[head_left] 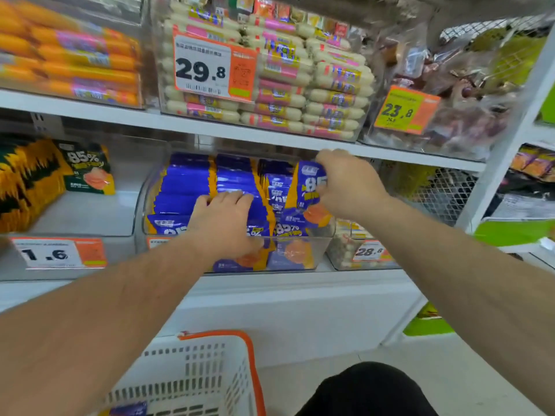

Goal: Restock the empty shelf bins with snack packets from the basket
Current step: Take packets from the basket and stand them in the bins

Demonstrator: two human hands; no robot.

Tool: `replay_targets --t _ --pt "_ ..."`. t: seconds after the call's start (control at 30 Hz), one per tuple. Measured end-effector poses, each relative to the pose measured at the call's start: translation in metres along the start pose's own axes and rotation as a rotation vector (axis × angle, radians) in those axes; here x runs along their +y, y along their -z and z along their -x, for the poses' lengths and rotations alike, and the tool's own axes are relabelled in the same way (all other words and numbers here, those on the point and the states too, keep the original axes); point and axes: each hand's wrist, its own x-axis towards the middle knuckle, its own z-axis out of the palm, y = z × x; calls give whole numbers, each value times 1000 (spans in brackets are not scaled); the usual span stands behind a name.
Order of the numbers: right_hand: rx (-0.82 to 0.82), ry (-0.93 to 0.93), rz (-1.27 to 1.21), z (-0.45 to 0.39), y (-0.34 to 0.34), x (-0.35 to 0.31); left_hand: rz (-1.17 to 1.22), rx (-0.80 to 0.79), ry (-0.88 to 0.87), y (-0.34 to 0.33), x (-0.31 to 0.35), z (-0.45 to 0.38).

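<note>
A clear shelf bin (322, 250) on the middle shelf holds rows of blue and yellow snack packets (192, 187). My left hand (225, 223) presses its fingers against the upright packets in the bin's middle. My right hand (345, 181) grips one blue packet (306, 190) above the bin's right side, tilted and partly hidden by my fingers. A white basket (192, 376) with an orange rim sits on the floor below, with a blue packet (129, 409) visible at its bottom edge.
To the left, another clear bin (90, 217) holds green and yellow packets and has much bare floor. Bins of sausages (270, 85) fill the shelf above. A small bin (360, 253) stands to the right. My dark-clothed knee (369, 391) is near the basket.
</note>
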Motion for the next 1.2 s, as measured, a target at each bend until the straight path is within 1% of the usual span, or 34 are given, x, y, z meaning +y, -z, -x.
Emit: replay_targets --t 0.07,0.13,0.27,0.37,0.43,0.53,0.77,1.03,1.2 --pt "-107 35 56 -13 -15 -3 -73 -32 -4 -7 -3 0" --pt "-237 64 69 -26 -30 -9 -74 -9 2 -9 -3 0" --pt "-540 46 47 -49 -62 -16 -78 28 18 -12 0 -1" --pt "-653 43 109 -63 -89 -12 -89 64 25 -16 1 2" --pt "-651 31 125 -69 -101 -6 -89 87 30 -17 2 2" --pt "-623 6 87 -76 -110 -2 -88 114 32 -20 2 0" --pt "-659 -15 40 -83 -122 -4 -93 170 32 -26 0 -1" --pt "-699 -21 38 -86 -131 -1 -104 171 31 -28 0 -1" --pt "-690 -8 108 -85 -130 0 -112 172 31 -29 0 -1"
